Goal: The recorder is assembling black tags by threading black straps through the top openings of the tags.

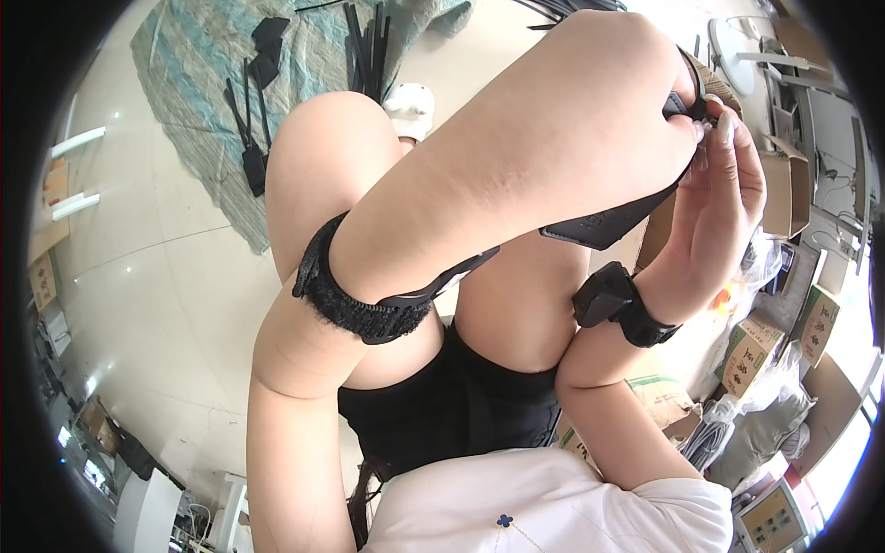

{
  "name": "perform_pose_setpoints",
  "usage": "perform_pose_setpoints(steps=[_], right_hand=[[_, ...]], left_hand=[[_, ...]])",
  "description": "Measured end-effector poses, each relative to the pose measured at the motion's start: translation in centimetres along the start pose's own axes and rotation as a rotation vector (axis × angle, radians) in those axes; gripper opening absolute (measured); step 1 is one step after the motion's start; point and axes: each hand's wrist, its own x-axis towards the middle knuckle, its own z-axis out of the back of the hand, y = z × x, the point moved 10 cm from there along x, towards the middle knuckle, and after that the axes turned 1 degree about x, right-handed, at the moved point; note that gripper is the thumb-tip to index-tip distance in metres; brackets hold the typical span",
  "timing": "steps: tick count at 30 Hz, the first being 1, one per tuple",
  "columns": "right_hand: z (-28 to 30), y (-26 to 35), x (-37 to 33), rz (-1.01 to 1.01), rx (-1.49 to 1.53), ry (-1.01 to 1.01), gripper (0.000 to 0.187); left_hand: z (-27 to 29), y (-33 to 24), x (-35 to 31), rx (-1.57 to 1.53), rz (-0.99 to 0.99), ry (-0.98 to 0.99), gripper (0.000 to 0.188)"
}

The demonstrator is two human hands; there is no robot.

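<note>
My left hand (645,83) is raised at the upper right, its fingers curled closed around a black leather-like piece (608,224). The broad flat end of that piece hangs out below the hand. From its upper part a thin black strap (693,74) bends over in a loop. My right hand (728,180) meets the left there, thumb and fingertips pinched on the strap by the loop. The fingers of both hands overlap, so the exact point of contact is partly hidden.
A striped blue-grey sheet (198,101) covers the floor at upper left, with black strapped pieces (254,166) and a bundle of black strips (367,51) on it. Cardboard boxes (751,355) and a grey bag (761,433) stand on the right. Black bands (369,318) circle my forearms.
</note>
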Motion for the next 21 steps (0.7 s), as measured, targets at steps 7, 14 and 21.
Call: perform_pose_setpoints(steps=[7, 14, 21], right_hand=[[0.0, -2.7, 0.0, -0.190, 0.368, 0.098, 0.023], [-0.2, -3.4, -0.3, -0.252, 0.539, 0.153, 0.026], [1.1, -3.7, -0.8, -0.276, 0.462, -0.123, 0.021]], left_hand=[[-0.3, 0.4, 0.0, -0.008, 0.003, 0.010, 0.020], [-0.6, 0.6, 0.1, -0.018, 0.004, 0.023, 0.020], [-0.9, 0.7, 0.3, -0.022, 0.006, 0.029, 0.021]])
